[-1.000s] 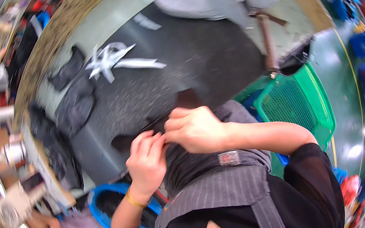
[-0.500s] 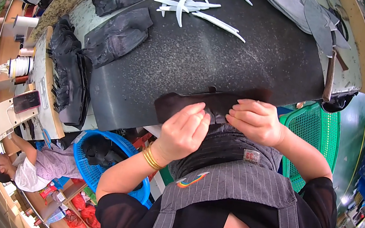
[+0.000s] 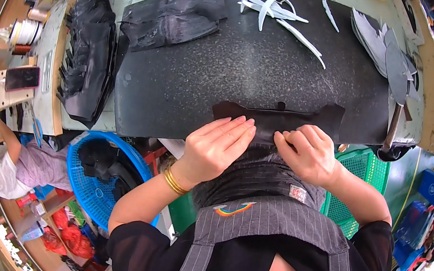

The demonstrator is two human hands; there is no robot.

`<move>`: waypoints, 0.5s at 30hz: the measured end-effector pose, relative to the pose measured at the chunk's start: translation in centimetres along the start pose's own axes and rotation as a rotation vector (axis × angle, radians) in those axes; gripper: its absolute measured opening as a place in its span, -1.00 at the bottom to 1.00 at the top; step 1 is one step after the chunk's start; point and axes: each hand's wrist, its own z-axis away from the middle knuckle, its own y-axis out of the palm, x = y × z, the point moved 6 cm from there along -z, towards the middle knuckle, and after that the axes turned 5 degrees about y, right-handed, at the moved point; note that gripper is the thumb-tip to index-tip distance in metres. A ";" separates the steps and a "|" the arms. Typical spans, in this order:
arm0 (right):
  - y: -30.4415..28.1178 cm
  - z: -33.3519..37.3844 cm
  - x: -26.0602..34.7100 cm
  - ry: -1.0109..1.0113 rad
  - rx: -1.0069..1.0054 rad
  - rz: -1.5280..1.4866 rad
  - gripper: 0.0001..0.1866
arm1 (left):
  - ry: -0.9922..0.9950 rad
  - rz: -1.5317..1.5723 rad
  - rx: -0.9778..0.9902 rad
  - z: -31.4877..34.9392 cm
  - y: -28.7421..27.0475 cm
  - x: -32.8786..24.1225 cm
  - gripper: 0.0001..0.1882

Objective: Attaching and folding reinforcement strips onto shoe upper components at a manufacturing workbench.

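Observation:
A black leather-like piece (image 3: 291, 120) with a small tab on its far edge lies at the near edge of the dark work mat (image 3: 238, 66). My left hand (image 3: 218, 145) rests on its near left part, the fingers stretched out, side by side and flat. Curled at the piece's near edge, my right hand (image 3: 309, 153) pinches it with thumb and fingers; the exact grip is partly hidden. The two hands stand a short gap apart.
White curved strips (image 3: 270, 10) lie on the mat's far side, grey cut pieces (image 3: 371, 46) at far right. Black pieces (image 3: 175, 21) and a black stack (image 3: 89, 56) sit left. A blue basket (image 3: 92, 195) and green basket (image 3: 361, 172) stand below. A co-worker (image 3: 29, 170) is at left.
The leather piece now lies flatter on the mat. My left hand has gone from a pinch to outstretched fingers on it. The whole view has shifted.

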 end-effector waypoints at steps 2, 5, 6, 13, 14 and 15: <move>0.1 0.8 -0.2 -0.005 -0.028 0.020 -0.64 | 0.031 -0.008 -0.035 0.7 -0.3 -0.2 -0.65; 0.1 1.1 0.0 0.006 -0.083 0.037 -0.60 | 0.027 -0.079 -0.050 -0.1 -0.8 -0.8 -0.65; 0.0 0.8 -0.1 0.016 -0.117 0.006 -0.66 | 0.041 -0.115 -0.036 -1.4 -1.0 -1.7 -0.65; -1.5 3.4 -1.6 0.049 0.035 -0.089 -0.55 | 0.209 -0.161 0.064 -3.6 1.4 -4.1 -0.75; -1.4 3.6 -1.6 0.080 0.001 -0.117 -0.56 | 0.208 -0.190 0.069 -4.1 1.4 -4.3 -0.77; -1.4 3.9 -1.8 0.109 -0.034 -0.145 -0.56 | 0.227 -0.186 0.075 -4.3 1.7 -4.8 -0.77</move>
